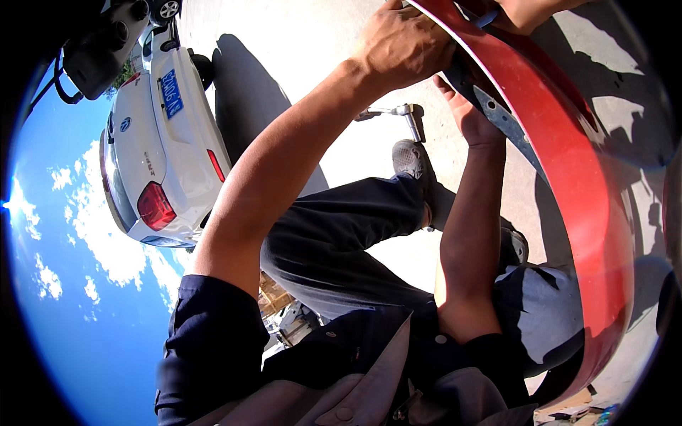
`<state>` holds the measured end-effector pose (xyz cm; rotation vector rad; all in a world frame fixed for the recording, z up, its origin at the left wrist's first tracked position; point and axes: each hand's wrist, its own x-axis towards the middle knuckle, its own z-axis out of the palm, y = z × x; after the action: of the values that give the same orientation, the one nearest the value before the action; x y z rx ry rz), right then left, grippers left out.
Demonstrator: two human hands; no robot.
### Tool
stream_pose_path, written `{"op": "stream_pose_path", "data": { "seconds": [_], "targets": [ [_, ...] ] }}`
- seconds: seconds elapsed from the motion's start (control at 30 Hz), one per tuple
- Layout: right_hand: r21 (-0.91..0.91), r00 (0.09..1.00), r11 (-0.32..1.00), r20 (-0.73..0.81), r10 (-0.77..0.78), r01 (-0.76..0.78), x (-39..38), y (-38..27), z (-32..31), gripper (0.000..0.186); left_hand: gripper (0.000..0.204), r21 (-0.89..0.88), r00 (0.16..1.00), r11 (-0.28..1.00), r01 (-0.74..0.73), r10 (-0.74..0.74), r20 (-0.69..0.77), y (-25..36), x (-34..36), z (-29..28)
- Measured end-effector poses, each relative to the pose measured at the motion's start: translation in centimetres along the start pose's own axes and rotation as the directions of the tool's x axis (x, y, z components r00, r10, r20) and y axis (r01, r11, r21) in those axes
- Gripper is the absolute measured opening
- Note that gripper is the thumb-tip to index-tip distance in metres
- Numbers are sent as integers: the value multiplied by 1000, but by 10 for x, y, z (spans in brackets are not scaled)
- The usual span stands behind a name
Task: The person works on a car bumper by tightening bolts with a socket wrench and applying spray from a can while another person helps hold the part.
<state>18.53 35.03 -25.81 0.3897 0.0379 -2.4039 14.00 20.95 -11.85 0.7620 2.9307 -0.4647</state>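
Note:
A long, curved red car body panel (568, 177) rises along the right side, with a dark metal strip with holes (497, 112) along its inner edge. At the top, my left hand (401, 46) is closed at the panel's upper edge, its fingertips hidden behind the strip. Lower down, my right hand (472, 117) reaches in behind the strip, thumb and palm partly showing; the strip covers its other fingers. Another person's hand (526, 13) is at the panel's far side, near a small blue piece (486, 19). A ratchet wrench with a long socket (408, 117) lies on the ground.
A white car (149, 153) stands at the left, casting a dark shadow on the concrete (305, 42). My dark-trousered leg (348, 220) and grey shoe (413, 162) are below the wrench. Wooden and metal odds and ends (284, 312) lie behind my left side.

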Motion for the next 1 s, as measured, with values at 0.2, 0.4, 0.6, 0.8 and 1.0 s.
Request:
{"op": "stream_pose_path", "data": {
  "seconds": [0.2,0.4,0.6,0.8,1.0],
  "targets": [
    [124,984,991,-163,65,-45,-6,-7,14,58,32,-107,955,954,281,-267,128,19,-8,-4],
    [13,998,1000,-56,22,-21,-5,1,-6,58,25,-95,961,964,250,-236,143,20,-4,-4],
    [69,998,998,66,-17,13,-6,-2,6,41,19,-62,968,971,232,-225,110,21,-10,-6],
    [18,1000,1000,15,-6,6,-8,-1,11,45,27,-60,955,961,270,-260,143,30,-7,-13],
    [154,1000,988,1,14,-14,-4,1,14,59,41,142,996,989,32,-21,-82,10,-11,-15]
  ]
}}
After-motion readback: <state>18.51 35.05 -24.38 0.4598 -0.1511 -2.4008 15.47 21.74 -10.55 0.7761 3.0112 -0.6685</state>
